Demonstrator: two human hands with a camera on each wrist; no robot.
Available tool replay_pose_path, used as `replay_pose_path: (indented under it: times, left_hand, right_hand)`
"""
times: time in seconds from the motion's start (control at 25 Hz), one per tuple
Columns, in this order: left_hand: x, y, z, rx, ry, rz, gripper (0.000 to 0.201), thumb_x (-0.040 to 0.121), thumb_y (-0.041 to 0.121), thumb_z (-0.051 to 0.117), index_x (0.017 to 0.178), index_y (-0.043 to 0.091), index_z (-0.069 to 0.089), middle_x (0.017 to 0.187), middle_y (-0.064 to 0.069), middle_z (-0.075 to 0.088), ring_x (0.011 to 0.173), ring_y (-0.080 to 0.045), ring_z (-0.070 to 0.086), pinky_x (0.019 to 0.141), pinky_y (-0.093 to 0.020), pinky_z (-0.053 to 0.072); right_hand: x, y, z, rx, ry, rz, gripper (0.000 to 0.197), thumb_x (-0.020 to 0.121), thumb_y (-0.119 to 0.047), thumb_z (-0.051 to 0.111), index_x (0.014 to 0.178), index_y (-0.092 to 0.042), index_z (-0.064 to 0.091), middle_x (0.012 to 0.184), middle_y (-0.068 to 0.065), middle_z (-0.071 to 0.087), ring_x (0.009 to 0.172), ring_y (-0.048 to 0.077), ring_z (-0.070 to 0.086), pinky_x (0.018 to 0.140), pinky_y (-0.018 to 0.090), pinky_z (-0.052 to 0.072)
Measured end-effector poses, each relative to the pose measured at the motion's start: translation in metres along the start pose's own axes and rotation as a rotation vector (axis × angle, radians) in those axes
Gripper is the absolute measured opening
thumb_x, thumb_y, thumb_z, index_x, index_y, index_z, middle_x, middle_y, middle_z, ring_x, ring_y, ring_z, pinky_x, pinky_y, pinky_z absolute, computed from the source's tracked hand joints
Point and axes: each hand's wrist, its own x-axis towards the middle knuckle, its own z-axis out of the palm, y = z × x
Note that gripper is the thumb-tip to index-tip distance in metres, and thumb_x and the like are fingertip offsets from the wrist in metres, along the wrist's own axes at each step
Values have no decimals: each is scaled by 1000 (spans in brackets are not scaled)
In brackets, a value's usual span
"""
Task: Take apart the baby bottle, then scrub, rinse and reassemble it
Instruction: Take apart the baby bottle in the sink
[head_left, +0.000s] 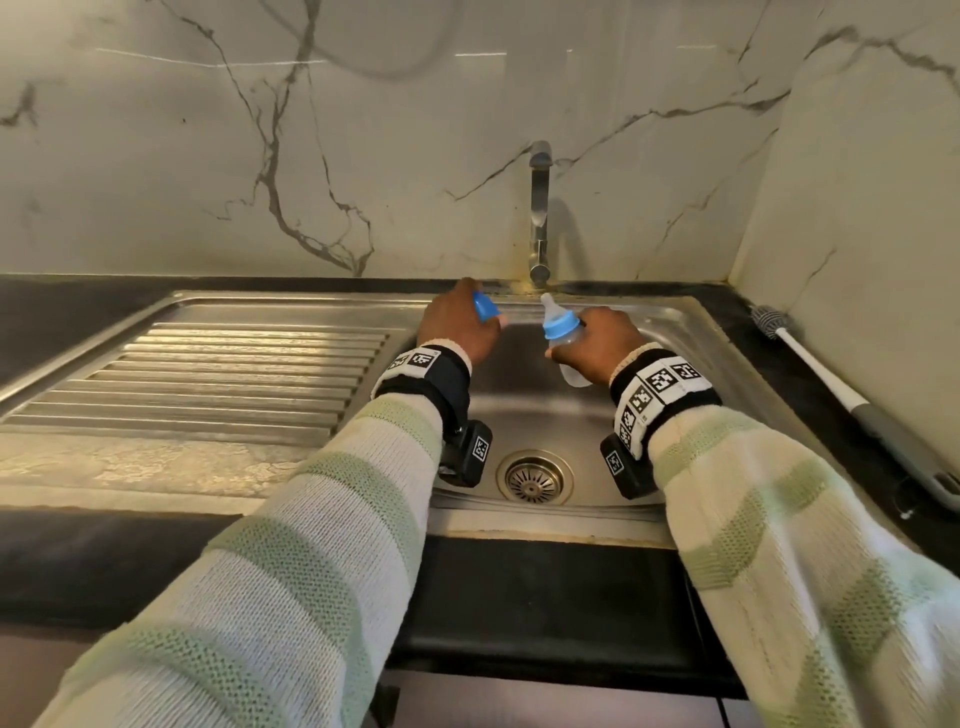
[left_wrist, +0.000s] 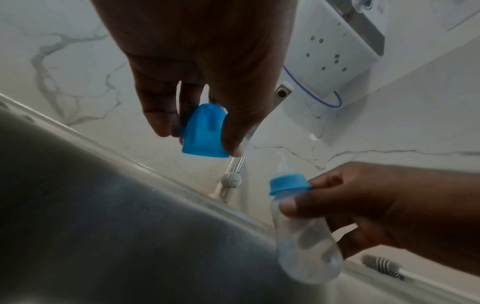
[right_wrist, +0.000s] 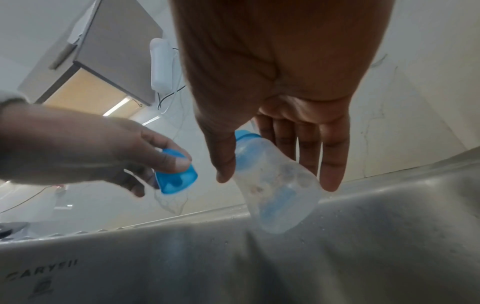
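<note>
Over the steel sink (head_left: 675, 332), the left hand (head_left: 457, 327) pinches the blue cap (left_wrist: 205, 131) between thumb and fingers, off the bottle and just beside it. Close to its right, the right hand (head_left: 597, 343) grips the clear baby bottle (right_wrist: 275, 191), tilted, its blue collar (left_wrist: 288, 183) and teat (head_left: 548, 302) on. A bottle brush (head_left: 810, 364) lies on the dark bench (head_left: 769, 374) by the wall.

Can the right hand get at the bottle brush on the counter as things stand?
Probably not yet: the right hand grips the bottle, so it isn't free. The bottle brush lies unobstructed on the counter right of the sink.
</note>
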Motion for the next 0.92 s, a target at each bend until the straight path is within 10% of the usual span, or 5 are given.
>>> replay_pose_path:
  times: [0.52,0.92]
  left_hand:
    - [26,-59,72,393,-403,-158,39,87,25,60,124,16,62,121,-10,66,108,-33,65,94,-42,53]
    - [41,-83,100,538,-544,-140,45,76,18,73,120,18,66,115,-10,68,101,-32,68,90,-44,56]
  right_hand:
    - [11,2,22,22,-113,-49,64,76,-44,79,129,-15,58,118,5,64,90,15,53,80,29,41]
    - [20,11,31,24,-170,38,54,74,-45,80,113,-13,61,99,3,63,86,21,60,76,33,47]
